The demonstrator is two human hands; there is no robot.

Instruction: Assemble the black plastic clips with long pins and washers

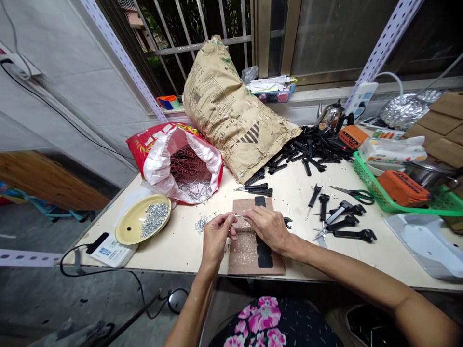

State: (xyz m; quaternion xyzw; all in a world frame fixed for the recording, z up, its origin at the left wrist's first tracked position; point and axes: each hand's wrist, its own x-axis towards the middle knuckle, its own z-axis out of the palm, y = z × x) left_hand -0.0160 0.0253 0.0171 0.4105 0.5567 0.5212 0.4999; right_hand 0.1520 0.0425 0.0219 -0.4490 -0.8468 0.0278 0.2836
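Between my two hands, above a brown board (240, 258), runs a thin metal rod (238, 216). My left hand (217, 236) pinches its left end with thumb and fingers. At the other end, the closed fingertips of my right hand (269, 230) grip it, and they partly hide it. Black pads (265, 260) line the board's right side, partly under my right hand. Left of my left hand lies a small scatter of shiny metal bits (201, 224). Several black-handled tools (352, 235) with metal shafts lie to the right.
A yellow dish (125, 236) of small metal pieces sits left, near a white device (114, 250). Behind stand a red sack (137, 144) of thin rods and a big paper sack (224, 111). Black handles (311, 142) pile up beside scissors (356, 194) and a green basket (383, 205).
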